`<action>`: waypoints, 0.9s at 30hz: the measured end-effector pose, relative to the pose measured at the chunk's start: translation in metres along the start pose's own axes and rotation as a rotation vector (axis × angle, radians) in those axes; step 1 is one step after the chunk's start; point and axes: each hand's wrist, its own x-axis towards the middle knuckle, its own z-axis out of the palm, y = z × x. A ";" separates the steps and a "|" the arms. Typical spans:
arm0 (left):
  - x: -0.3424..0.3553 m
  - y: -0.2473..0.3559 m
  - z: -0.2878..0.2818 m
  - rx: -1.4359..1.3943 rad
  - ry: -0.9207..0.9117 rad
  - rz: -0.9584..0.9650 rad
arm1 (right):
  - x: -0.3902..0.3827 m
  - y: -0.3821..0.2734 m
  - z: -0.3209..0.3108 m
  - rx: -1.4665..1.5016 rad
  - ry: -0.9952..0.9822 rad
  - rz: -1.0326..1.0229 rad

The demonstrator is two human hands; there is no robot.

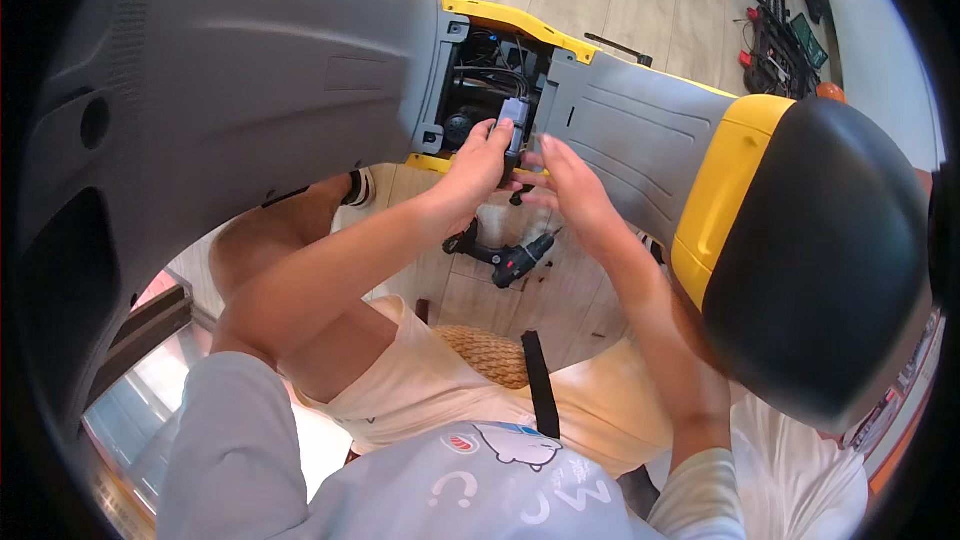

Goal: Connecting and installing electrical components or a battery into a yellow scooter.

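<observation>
My left hand (481,168) is closed around a small grey box-shaped electrical module (513,114) with dark cables at its upper end. The module is held over an open compartment (447,90) in the floorboard of a yellow and grey scooter. Inside lie black wires (492,71) and dark parts that are hard to tell apart. Just right of the module, my right hand (571,183) has its fingers apart, with nothing seen in it. Its fingertips are slightly blurred and partly behind the module's lower end.
Below my hands, a black cordless drill (515,260) lies on the wooden floor. The scooter's black seat (825,260) rises at the right, its grey front panel (250,60) at the left. An open tool case (775,55) stands at the far right by the wall.
</observation>
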 end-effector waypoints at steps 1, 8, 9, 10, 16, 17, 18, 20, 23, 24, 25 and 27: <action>0.001 -0.004 0.004 0.008 -0.009 -0.006 | 0.010 -0.002 0.002 0.045 -0.108 -0.031; 0.001 0.010 0.005 0.129 -0.093 0.004 | 0.054 -0.006 0.023 0.186 0.129 0.111; -0.003 0.011 0.003 0.155 -0.076 0.016 | 0.058 -0.002 0.023 0.192 0.133 0.111; -0.004 0.013 0.000 0.181 -0.059 0.031 | 0.061 -0.001 0.025 0.293 0.130 0.114; 0.003 0.014 -0.016 1.116 0.108 0.573 | 0.075 0.010 0.021 0.168 0.133 -0.130; -0.001 0.023 -0.018 1.245 0.128 0.706 | 0.081 0.010 0.019 -0.011 0.161 -0.256; -0.006 0.033 -0.018 1.250 0.119 0.711 | 0.085 0.010 0.016 -0.005 0.170 -0.259; -0.014 0.047 -0.023 1.289 0.141 0.774 | 0.083 0.001 0.022 -0.503 0.304 -0.333; -0.005 0.043 -0.027 1.446 0.132 0.828 | 0.092 -0.017 0.027 -0.752 0.415 -0.253; -0.005 0.042 -0.025 1.501 0.103 0.791 | 0.093 -0.021 0.027 -0.865 0.476 -0.220; -0.001 0.039 -0.023 1.504 0.103 0.794 | 0.089 -0.031 0.029 -0.941 0.451 -0.177; 0.006 0.031 -0.021 1.549 0.135 0.883 | 0.096 -0.033 0.025 -0.978 0.463 -0.165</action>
